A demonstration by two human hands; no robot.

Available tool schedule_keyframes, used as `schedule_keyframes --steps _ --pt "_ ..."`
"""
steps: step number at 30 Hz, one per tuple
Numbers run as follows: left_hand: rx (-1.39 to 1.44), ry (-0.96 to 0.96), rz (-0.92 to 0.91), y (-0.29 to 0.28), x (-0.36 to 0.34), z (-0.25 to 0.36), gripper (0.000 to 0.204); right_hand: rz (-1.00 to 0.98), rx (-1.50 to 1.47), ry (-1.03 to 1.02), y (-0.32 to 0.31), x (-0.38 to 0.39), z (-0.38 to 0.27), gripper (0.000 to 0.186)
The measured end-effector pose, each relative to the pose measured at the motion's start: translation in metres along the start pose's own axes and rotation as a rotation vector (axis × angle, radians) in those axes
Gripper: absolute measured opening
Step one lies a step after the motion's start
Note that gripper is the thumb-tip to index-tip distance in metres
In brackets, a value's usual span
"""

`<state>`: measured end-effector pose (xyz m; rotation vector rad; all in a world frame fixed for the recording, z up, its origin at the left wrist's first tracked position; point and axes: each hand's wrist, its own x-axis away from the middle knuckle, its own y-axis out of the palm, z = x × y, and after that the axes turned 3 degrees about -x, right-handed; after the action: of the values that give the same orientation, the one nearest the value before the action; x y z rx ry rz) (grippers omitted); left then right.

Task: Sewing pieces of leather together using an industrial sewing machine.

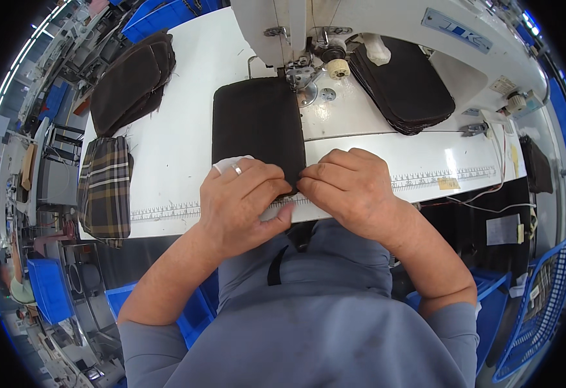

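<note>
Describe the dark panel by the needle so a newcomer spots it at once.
Find the white sewing machine over the white table. From its needle area, a dark brown panel extends to the left hand and right hand at the table's near edge. Unlike the dark left pile and right pile, it alone touches the hands.

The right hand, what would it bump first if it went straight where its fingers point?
The right hand points left, so probably the dark cloth, which it seems to touch; just beyond comes the left hand. Depth is hard to judge.
</note>
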<state>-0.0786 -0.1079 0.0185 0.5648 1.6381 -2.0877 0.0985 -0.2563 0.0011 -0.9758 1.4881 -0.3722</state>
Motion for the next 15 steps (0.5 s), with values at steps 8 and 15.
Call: schedule_keyframes --steps 8,15 --pt "-0.237 0.236 -0.053 -0.004 0.011 -0.012 0.026 0.041 -0.136 0.087 0.000 0.000 0.003 0.019" --pt "-0.386 0.435 -0.236 -0.007 0.010 -0.013 0.025 -0.086 -0.103 0.032 0.000 0.002 0.004 0.019"
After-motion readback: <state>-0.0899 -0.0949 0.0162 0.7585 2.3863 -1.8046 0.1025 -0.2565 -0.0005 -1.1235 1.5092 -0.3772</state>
